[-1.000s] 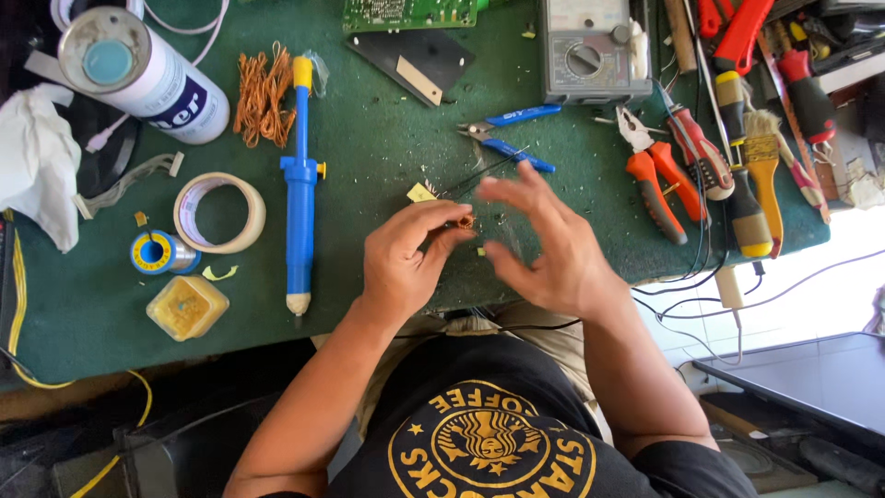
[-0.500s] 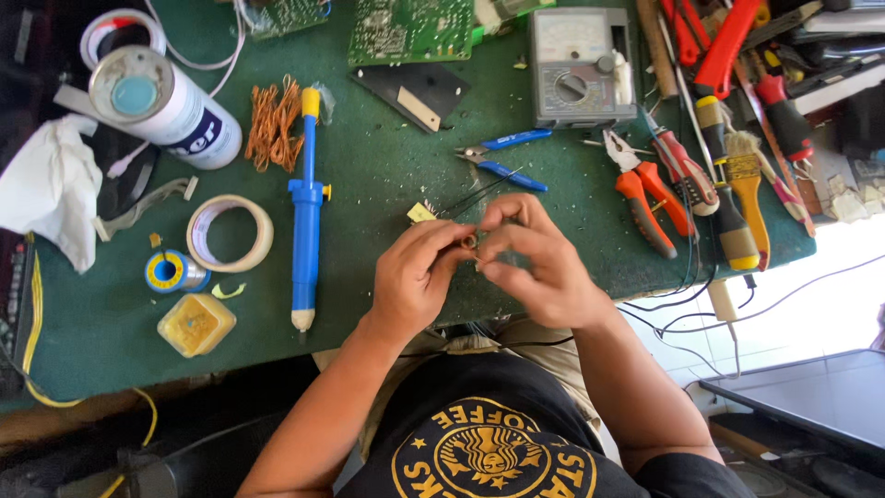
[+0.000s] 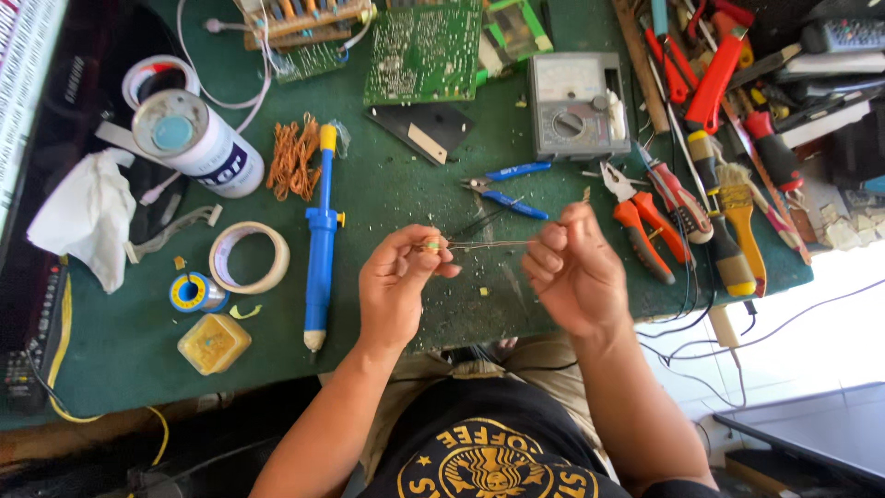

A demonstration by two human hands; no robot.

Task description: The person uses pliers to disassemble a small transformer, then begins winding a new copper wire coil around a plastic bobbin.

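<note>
head view: over the green table's (image 3: 120, 360) near edge, the left hand (image 3: 398, 281) and right hand (image 3: 573, 267) each pinch one end of a thin wire (image 3: 484, 244), stretched taut, its long axis running left to right (level with the table edge). near the left edge a small yellow tub (image 3: 213, 342) holds yellowish paste. a blue pump tool (image 3: 321, 240) lies left of the hands.

left hand (image 3: 398, 277) and right hand (image 3: 573, 269) held a thin wire (image 3: 484, 244) stretched between them above the table (image 3: 129, 360), desoldering pump (image 3: 322, 242) lay to their left, tape roll (image 3: 248, 257) further left, multimeter (image 3: 576, 105) behind, pliers (image 3: 638, 221) to the right
</note>
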